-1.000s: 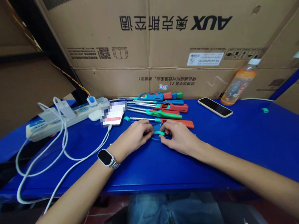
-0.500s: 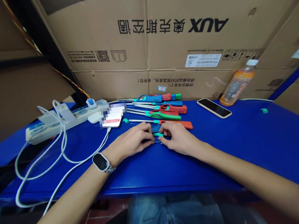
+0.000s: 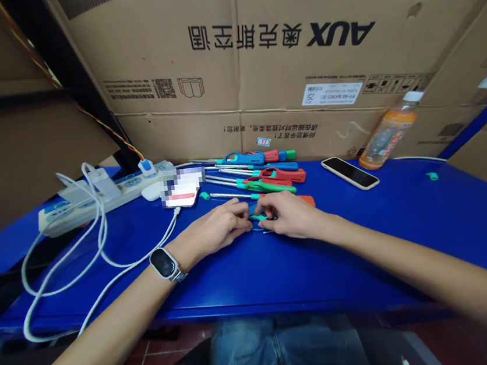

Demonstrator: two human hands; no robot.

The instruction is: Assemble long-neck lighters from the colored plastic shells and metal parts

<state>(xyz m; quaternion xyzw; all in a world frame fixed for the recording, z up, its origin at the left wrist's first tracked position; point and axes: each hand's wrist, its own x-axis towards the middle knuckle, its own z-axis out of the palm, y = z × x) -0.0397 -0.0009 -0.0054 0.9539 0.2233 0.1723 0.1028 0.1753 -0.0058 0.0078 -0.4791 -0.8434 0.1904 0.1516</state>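
My left hand (image 3: 217, 226) and my right hand (image 3: 293, 212) meet over the blue table, with bent, closed fingers. Between them is a blue lighter body (image 3: 253, 209), mostly covered by the fingers. A small green trigger-like piece (image 3: 257, 218) shows at it, with my right thumb and fingertips pinched on its right side. Left fingertips grip the near left side of the blue body. Just beyond lie several long-neck lighters, among them an orange one (image 3: 307, 200), a green one (image 3: 281, 188) and a red one (image 3: 289, 175), their metal tubes pointing left.
Left stand a power strip (image 3: 75, 216) with looping white cables and a charging phone (image 3: 182, 188). A second phone (image 3: 350, 174) and an orange drink bottle (image 3: 390, 136) are at the right. Loose green pieces (image 3: 431, 176) lie about. Cardboard (image 3: 231, 78) walls the back.
My right fingers have shifted slightly at the green piece and curl more over the blue body. My left hand stays nearly the same. The view has moved a little.
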